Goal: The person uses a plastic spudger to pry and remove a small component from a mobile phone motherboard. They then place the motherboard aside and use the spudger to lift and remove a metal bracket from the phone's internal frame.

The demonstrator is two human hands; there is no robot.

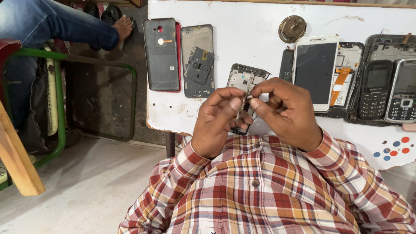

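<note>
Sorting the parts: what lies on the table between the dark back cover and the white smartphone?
In the head view: a grey phone frame, then a stripped frame behind the hands.

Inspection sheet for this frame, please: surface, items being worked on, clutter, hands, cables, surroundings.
Surface: white worktable, chipped along its near-left edge, coloured dots at the right.
Job's things: small thin part pinched between both hands; phone frame lying just behind them.
Clutter: dark back cover, grey chassis, white smartphone, two keypad phones, round metal piece.
Hands: left hand and right hand both closed on the part, held above the table edge.
Cables: orange flex ribbon on an opened phone.
Surroundings: another person's leg and bare foot, green-framed chair, concrete floor.
</note>
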